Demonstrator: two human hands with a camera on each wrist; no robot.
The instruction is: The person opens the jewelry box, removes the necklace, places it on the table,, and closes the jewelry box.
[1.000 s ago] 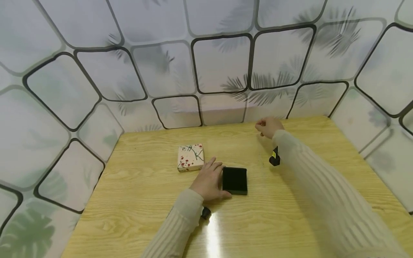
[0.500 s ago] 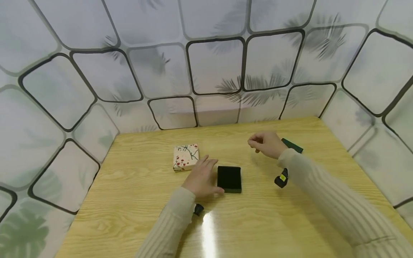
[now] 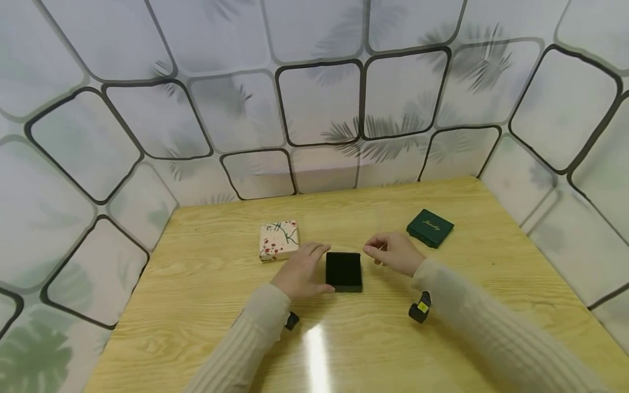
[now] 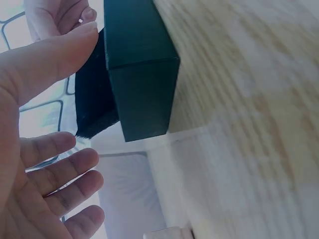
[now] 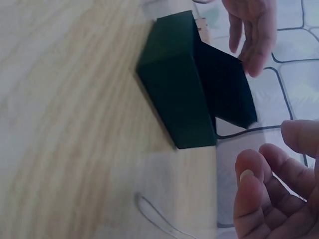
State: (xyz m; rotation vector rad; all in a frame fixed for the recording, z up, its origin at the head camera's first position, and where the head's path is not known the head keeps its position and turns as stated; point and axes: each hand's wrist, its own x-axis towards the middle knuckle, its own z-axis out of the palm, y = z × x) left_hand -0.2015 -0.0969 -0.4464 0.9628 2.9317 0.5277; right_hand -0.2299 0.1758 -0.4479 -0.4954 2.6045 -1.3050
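Head view: on the wooden table, the right forearm extends from 4 o'clock, the left forearm from 7. Hands apart. Left hand: fingers extended, thumb spread. Right hand: fingers curled; grip cannot be determined. Green case: 2 o'clock of the dark box. Floral box: 10 o'clock. Dark box: between hands, just beside both.

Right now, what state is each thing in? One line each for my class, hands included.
Flowered box: looks closed, flat on the table.
Dark green box: looks open, on the table.
Black panel: tilted up from the dark green box.
Gold-lettered green piece: lettering up, apart from the dark green box.
Left hand: fingers spread.
Right hand: fingers bent; whether anything is held, cannot tell.
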